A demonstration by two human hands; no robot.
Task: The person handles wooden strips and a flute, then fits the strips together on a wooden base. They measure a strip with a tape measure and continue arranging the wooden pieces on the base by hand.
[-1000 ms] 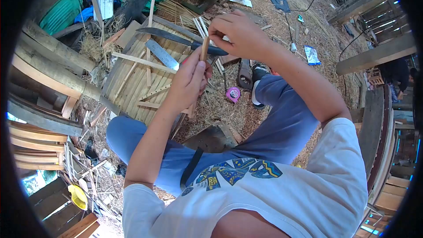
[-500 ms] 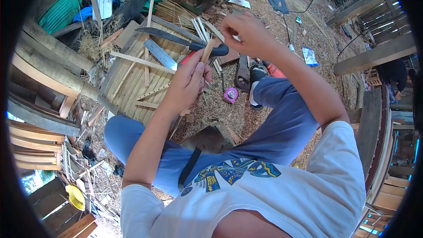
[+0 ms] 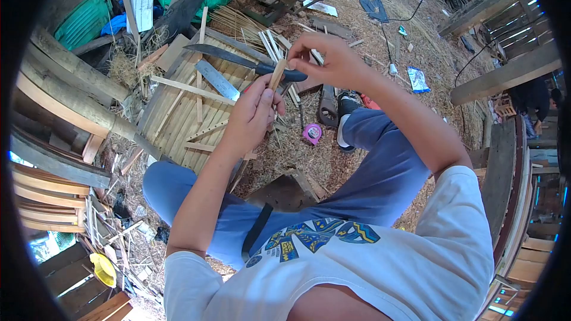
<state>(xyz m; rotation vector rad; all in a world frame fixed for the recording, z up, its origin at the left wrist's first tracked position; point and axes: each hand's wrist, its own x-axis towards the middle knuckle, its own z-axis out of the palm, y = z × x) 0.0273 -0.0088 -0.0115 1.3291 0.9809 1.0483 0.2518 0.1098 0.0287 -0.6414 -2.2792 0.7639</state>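
Mind the long knife (image 3: pixel 221 54). In the closed left hand (image 3: pixel 247 120), grip the wooden strip (image 3: pixel 277 75) below its tip; guide lightly with the right hand (image 3: pixel 334 62), bent beside that tip, any pinch impossible to tell.

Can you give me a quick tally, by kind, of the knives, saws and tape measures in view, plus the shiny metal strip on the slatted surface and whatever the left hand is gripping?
Knife: 1
Saw: 1
Pink tape measure: 1
Shiny metal strip on the slatted surface: 1
Piece of wood in the left hand: 1
Total: 5
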